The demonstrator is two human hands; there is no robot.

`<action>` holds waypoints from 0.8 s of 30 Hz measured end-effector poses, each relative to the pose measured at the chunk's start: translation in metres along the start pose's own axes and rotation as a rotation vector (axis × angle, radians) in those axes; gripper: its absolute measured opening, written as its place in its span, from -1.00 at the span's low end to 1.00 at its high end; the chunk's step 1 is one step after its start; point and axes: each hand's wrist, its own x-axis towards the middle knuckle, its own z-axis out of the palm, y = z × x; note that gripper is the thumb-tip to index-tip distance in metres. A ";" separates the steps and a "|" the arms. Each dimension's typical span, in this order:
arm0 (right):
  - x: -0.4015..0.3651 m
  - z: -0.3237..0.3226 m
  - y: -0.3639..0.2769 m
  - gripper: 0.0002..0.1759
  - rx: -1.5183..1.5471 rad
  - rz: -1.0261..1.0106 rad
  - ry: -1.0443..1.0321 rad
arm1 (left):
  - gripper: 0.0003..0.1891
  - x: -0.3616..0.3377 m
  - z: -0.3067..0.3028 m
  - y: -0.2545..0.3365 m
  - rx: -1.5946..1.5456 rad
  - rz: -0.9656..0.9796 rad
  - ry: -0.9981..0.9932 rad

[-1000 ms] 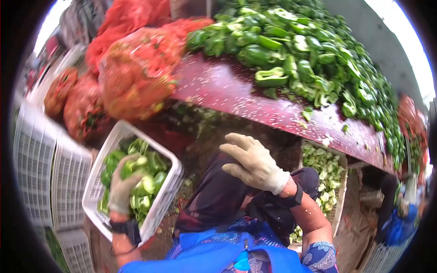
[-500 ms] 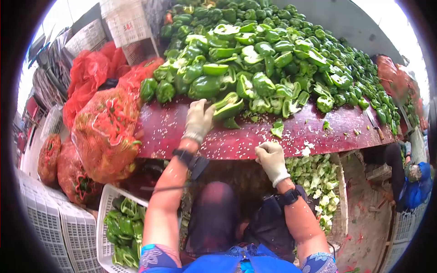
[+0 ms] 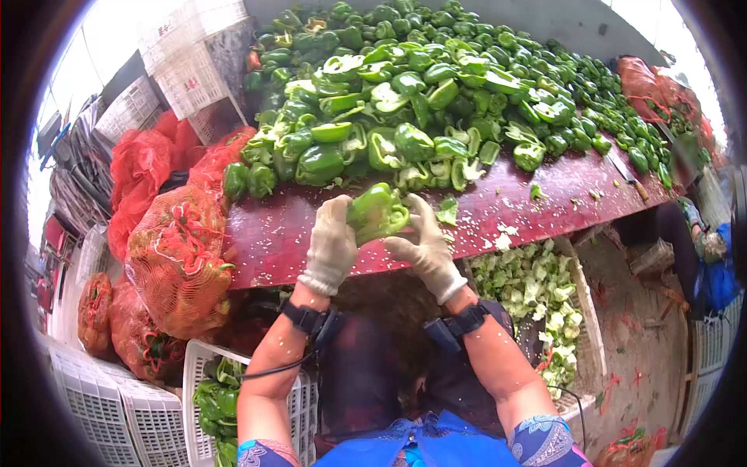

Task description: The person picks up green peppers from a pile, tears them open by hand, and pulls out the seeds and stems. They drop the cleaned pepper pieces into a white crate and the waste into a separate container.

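Note:
In the head view, my gloved left hand (image 3: 330,241) is closed around the side of a green bell pepper (image 3: 377,213), held over the front of the red table (image 3: 288,226). The pepper's right end looks cut open, with its pale inside partly showing. My right hand (image 3: 426,247), also gloved, faces that end with thumb and fingers apart, fingertips right at the pepper's edge. Behind both hands lies a big heap of green peppers (image 3: 414,142), many of them cut in halves. White seeds dot the tabletop.
Below the table, a crate (image 3: 587,315) of pale pepper cores stands right; a white crate (image 3: 193,389) with green peppers stands left. Red mesh sacks (image 3: 177,265) line the left side. A knife (image 3: 627,174) lies at the table's right, near another person (image 3: 712,257).
My left hand has lifted a pepper from the heap's front edge toward me. My right hand has moved left and up to it, its fingers spreading from a closed shape.

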 end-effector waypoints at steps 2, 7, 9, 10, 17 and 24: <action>-0.010 0.008 -0.014 0.17 -0.024 -0.164 0.034 | -0.37 0.003 -0.016 0.033 -0.012 0.085 -0.062; -0.045 -0.009 -0.054 -0.05 -0.340 -0.399 -0.011 | -0.19 0.004 -0.025 0.093 -0.068 0.153 -0.242; -0.060 -0.022 -0.070 -0.07 -0.439 -0.377 -0.017 | -0.26 -0.008 -0.010 0.096 -0.217 0.174 -0.161; -0.066 -0.030 -0.074 -0.11 -0.376 -0.418 -0.033 | -0.28 -0.011 -0.002 0.098 -0.330 0.134 -0.131; -0.098 -0.077 -0.071 -0.27 -0.236 -0.082 -0.092 | -0.40 -0.046 0.033 0.120 -1.166 -0.481 -0.284; -0.093 -0.073 -0.061 -0.28 -0.998 -0.537 0.081 | -0.38 -0.045 0.049 0.116 -0.765 -0.381 -0.502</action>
